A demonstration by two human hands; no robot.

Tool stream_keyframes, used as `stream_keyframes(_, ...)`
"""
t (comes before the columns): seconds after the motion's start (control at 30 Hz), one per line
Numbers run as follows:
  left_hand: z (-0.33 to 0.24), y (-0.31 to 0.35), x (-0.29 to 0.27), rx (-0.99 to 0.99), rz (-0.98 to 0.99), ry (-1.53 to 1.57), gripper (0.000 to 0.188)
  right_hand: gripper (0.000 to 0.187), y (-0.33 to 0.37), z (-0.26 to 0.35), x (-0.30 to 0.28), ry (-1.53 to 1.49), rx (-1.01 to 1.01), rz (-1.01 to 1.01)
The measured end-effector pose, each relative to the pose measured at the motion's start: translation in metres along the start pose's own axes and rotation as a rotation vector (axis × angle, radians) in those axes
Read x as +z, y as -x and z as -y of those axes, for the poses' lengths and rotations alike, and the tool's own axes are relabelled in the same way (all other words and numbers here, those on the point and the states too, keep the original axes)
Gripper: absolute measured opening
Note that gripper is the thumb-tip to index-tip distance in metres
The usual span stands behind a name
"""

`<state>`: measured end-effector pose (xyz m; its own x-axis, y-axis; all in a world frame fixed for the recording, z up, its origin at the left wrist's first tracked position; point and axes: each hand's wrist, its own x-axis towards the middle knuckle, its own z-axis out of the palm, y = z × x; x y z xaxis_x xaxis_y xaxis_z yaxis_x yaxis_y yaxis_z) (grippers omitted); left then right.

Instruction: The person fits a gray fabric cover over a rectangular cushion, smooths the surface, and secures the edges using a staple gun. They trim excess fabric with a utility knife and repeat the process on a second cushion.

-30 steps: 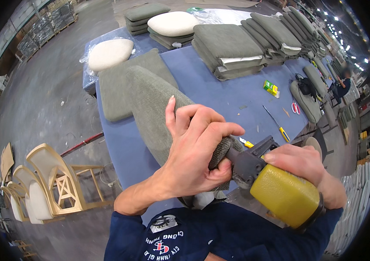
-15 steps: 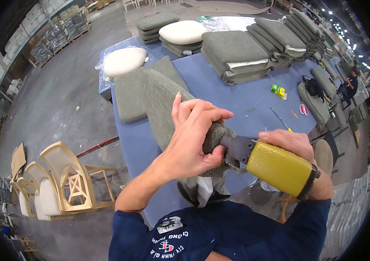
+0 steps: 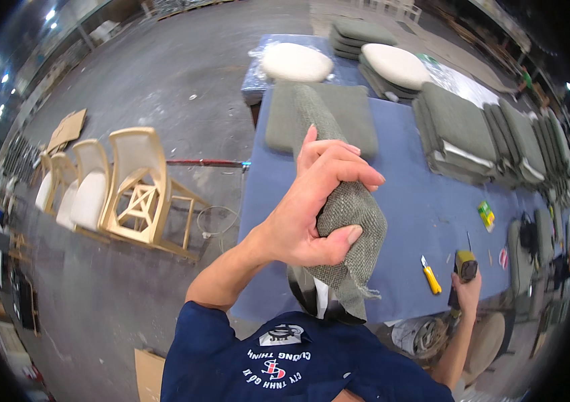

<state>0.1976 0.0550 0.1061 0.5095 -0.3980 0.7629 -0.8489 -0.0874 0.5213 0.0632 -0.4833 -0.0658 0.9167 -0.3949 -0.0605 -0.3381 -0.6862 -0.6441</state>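
My left hand (image 3: 325, 201) grips the near end of a grey-green upholstered panel (image 3: 358, 218), thumb on one side and fingers curled over the other. Loose, frayed fabric hangs from its lower edge, with a white strip and dark material beneath. Off to the right, my right hand (image 3: 469, 291) is wrapped round a yellow and black staple gun (image 3: 466, 265), low over the table's near right part. A utility knife (image 3: 432, 278) with a yellow handle lies just left of the staple gun. Behind the panel, a flat grey-green cushion (image 3: 358, 120) rests on the blue table (image 3: 405, 201).
Stacked grey-green cushions (image 3: 456, 127) line the table's far right side. White cushions (image 3: 297, 62) sit at the back. A green and yellow box (image 3: 486, 216) and red-handled scissors (image 3: 503, 258) lie at right. Wooden chairs (image 3: 134, 181) stand on the floor to the left.
My right hand has taken the staple gun away from the panel, down to the right over the table. My left hand keeps hold of the panel. The view has turned left.
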Motion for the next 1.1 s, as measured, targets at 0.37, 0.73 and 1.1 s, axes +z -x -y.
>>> stream_keyframes(0.37,-0.008,0.029,-0.016,-0.02,-0.168,-0.048,0.058,0.073,-0.088,-0.241,0.059,0.453,0.065,-0.213)
stream_keyframes(0.73,-0.018,0.027,-0.001,-0.092,-0.255,-0.029,0.051,0.086,-0.098,-0.331,0.086,0.486,0.29,-0.307)
stream_keyframes(1.1,-0.036,0.088,-0.023,-0.06,-0.503,0.023,0.043,0.063,-0.048,-0.079,0.209,-0.07,-0.254,-0.319)
